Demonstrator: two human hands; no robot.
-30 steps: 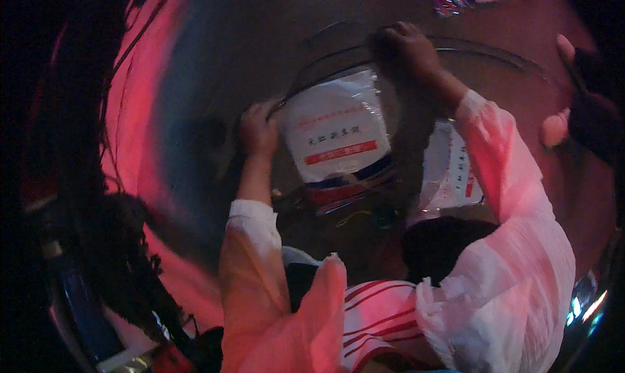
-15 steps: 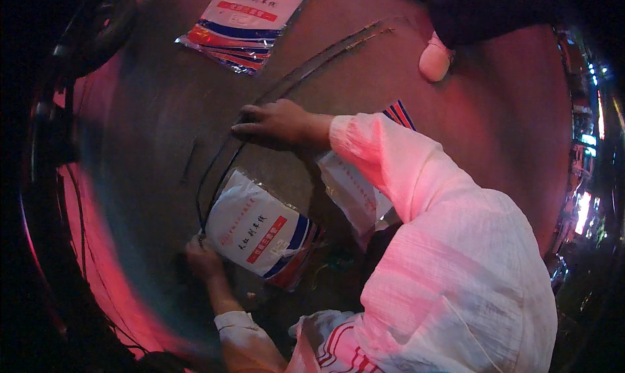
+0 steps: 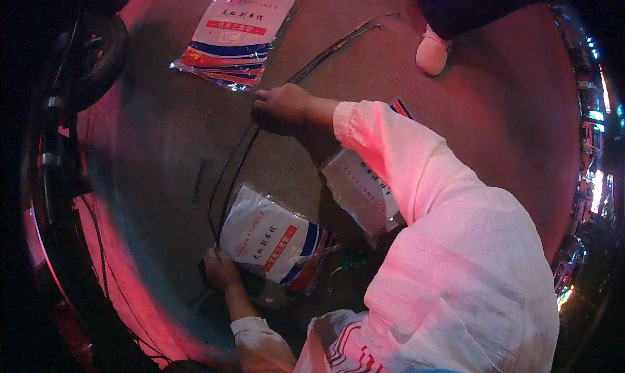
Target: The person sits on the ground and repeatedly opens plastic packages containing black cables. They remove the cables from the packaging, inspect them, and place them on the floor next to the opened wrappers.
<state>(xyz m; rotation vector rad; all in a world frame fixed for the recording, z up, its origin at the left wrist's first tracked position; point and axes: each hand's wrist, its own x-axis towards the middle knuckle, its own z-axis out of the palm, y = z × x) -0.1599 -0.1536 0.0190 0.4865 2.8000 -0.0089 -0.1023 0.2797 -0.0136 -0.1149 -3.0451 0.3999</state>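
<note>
A thin black cable [image 3: 327, 52], bent double, runs up the floor from lower left to upper right. My left hand [image 3: 222, 269] is closed around its bent end at the lower left. Farther up, the fingers of my right hand [image 3: 284, 108] wrap around both strands, which lie close together beyond it. Between my hands the strands spread slightly apart. Just right of the cable lies a white plastic packet [image 3: 263, 233] with red and blue print. Another white packet [image 3: 358, 187] lies partly under my right sleeve.
More flat packets [image 3: 237, 28] are stacked at the top, left of the cable. A person's light shoe [image 3: 431, 52] and dark trouser leg stand at the upper right. A dark wheel [image 3: 101, 54] is at the upper left. Shiny packaged items [image 3: 589, 177] line the right rim.
My right hand has moved up and to the right along the cable, and the two strands are drawn closer together. My left hand still grips the bent end. The view has shifted slightly.
</note>
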